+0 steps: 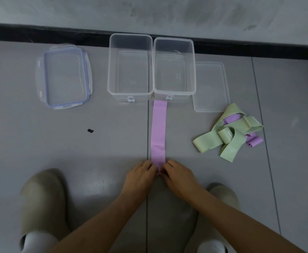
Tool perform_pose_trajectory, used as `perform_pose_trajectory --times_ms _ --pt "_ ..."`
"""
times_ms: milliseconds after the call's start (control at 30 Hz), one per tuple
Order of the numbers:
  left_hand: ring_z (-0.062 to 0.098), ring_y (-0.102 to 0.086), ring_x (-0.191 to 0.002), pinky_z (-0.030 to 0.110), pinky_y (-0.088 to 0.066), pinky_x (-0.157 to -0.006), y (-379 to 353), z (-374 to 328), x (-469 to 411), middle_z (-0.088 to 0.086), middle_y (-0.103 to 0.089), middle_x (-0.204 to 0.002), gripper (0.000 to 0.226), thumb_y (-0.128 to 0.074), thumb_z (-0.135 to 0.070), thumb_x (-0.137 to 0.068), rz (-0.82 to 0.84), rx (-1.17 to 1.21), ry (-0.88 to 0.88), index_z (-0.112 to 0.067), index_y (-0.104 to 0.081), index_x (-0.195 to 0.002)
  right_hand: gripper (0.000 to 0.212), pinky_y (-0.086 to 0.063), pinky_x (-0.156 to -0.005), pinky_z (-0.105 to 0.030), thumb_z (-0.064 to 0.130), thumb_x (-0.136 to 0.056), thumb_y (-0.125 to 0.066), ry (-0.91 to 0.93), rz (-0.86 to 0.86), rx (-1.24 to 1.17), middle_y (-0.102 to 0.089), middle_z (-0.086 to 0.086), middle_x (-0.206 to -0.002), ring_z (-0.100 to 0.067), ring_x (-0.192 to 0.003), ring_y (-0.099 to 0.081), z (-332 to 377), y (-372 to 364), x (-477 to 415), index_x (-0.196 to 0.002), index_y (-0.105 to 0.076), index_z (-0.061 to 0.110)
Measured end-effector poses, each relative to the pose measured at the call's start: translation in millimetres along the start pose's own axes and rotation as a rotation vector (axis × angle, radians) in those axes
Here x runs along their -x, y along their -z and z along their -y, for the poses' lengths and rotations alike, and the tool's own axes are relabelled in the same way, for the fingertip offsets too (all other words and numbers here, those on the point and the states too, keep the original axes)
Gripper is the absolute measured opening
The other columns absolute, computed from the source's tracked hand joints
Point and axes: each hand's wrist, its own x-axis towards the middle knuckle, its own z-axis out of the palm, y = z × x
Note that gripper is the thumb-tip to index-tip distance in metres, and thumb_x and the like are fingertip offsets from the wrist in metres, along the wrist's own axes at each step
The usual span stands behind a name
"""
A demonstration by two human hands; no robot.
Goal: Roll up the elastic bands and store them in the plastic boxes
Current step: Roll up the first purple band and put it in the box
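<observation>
Purple elastic band (158, 132) flat on the floor (58, 143), near end pinched by my left hand (140, 177) and right hand (179, 177).
Far end reaches the right plastic box (175, 91); it and the left plastic box (130, 92) sit empty.

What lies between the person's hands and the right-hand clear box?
Head view: one purple band lying flat along the floor, ending at that box.

The floor (39, 143) is smooth grey sheeting, dully glossy, with a soft patch of reflected light (94, 187) near the bottom. Thin dark seams (147, 125) run away from the viewer. A small black spot (90, 130) marks it at left. A black baseboard (39, 33) meets a pale, smudged wall (149, 10).
</observation>
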Motion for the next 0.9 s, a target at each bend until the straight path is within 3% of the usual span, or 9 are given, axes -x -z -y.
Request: perform_pose_trajectory --times_ms 133,367,600,733,900 --pt "0.020 -0.058 -0.076 0.032 -0.044 -0.056 2 2 0 -0.005 -0.057 -0.084 0.012 -0.065 -0.036 -0.083 0.027 0.007 0.009 -0.027 -0.057 -0.083 0.023 -0.049 -0.082 -0.034 0.040 -0.098 -0.049 -0.059 0.019 -0.045 -0.058 0.001 -0.109 -0.018 -0.098 -0.057 2 2 -3 -0.106 -0.061 0.022" --pt "0.022 -0.059 -0.076 0.034 -0.047 -0.056 0 1 -4 -0.002 -0.058 -0.086 0.017 -0.046 -0.038 -0.087 0.017 0.009 -0.008 -0.025 -0.058 -0.085 0.017 -0.051 -0.082 -0.034 0.035 -0.095 -0.057 -0.100 -0.029 -0.168 -0.063 0.003 -0.106 -0.017 -0.094 -0.061 2 3 -4 -0.108 -0.059 0.025" --pt "0.024 -0.059 -0.072 0.032 -0.046 -0.053 5 0 -12 -0.001 -0.059 -0.083 0.011 -0.050 -0.034 -0.083 0.037 -0.008 0.023 -0.027 -0.057 -0.088 0.021 -0.053 -0.066 -0.037 0.038 -0.096 -0.052 0.001 -0.075 0.022 -0.061 0.001 -0.099 -0.020 -0.086 -0.060 -1 3 -1 -0.108 -0.064 0.025" --pt "0.024 -0.058 -0.075 0.033 -0.046 -0.054 4 -2 -9 -0.001 -0.057 -0.086 0.009 -0.054 -0.035 -0.084 0.008 0.004 0.071 -0.027 -0.056 -0.087 0.019 -0.051 -0.066 -0.034 0.036 -0.094 -0.055 0.059 -0.049 0.053 -0.060 -0.001 -0.102 -0.021 -0.088 -0.060 -2 5 -5 -0.107 -0.062 0.023" --pt "0.019 -0.056 -0.075 0.033 -0.045 -0.057 6 5 -5 -0.004 -0.057 -0.085 0.012 -0.059 -0.037 -0.083 -0.031 -0.007 -0.009 -0.025 -0.060 -0.081 0.020 -0.053 -0.079 -0.039 0.036 -0.098 -0.051 -0.053 -0.032 -0.038 -0.059 0.000 -0.107 -0.020 -0.095 -0.059 -1 0 -13 -0.105 -0.062 0.022"
